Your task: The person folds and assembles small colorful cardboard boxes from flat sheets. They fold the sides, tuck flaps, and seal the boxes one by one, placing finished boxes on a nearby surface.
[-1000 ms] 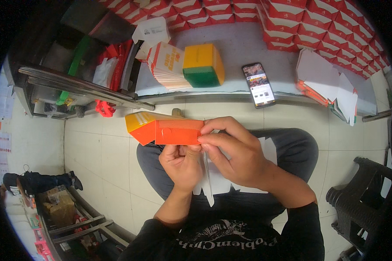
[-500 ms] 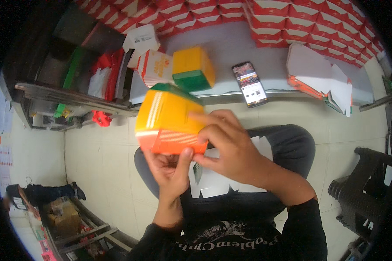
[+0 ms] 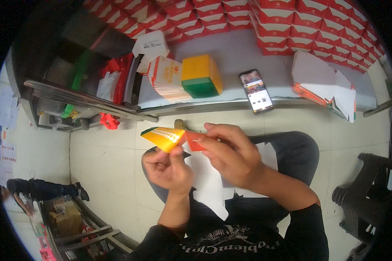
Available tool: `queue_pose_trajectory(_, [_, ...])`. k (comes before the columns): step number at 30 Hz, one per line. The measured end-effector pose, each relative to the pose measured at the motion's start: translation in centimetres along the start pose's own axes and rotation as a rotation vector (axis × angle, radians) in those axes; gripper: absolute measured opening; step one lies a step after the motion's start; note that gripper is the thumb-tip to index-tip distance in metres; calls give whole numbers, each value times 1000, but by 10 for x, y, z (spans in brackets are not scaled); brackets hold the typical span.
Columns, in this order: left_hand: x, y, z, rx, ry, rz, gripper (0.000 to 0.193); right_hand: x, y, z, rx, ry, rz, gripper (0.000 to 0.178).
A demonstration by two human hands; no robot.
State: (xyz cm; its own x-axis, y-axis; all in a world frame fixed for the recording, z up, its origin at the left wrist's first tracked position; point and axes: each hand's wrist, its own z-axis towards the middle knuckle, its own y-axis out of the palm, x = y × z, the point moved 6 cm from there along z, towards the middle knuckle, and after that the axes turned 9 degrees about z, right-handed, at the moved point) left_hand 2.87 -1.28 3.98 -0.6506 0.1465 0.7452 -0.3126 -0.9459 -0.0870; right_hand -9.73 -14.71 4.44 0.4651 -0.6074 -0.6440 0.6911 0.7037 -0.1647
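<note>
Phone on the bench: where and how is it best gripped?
Likely best pinched above and below at the near end, from the person's side: the phone lies screen up, and that end appears to jut past the edge of the bench.

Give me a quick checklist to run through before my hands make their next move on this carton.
1. Left hand gripping the carton at its yellow part: ok.
2. Right hand on the orange panel: ok.
3. Far side of the carton properly folded: cannot tell, it faces away.
4. White cardboard lying on the lap: ok.
5. Phone wholly within the bench top: not ok, its near end reaches past the front edge.
</note>
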Motion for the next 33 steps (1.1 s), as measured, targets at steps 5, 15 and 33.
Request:
queue_pose_trajectory(5, [1, 21, -19, -77, 35, -4, 28, -9, -6, 8, 48, -44, -62, 41])
queue_pose_trajectory(15, [-20, 22, -21, -144, -247, -263, 16, 3, -18, 13, 77, -5, -21, 21])
queue_pose_trajectory(33, [-6, 27, -35, -328, 47, 126, 55, 8, -4, 0, 116, 49, -95, 27])
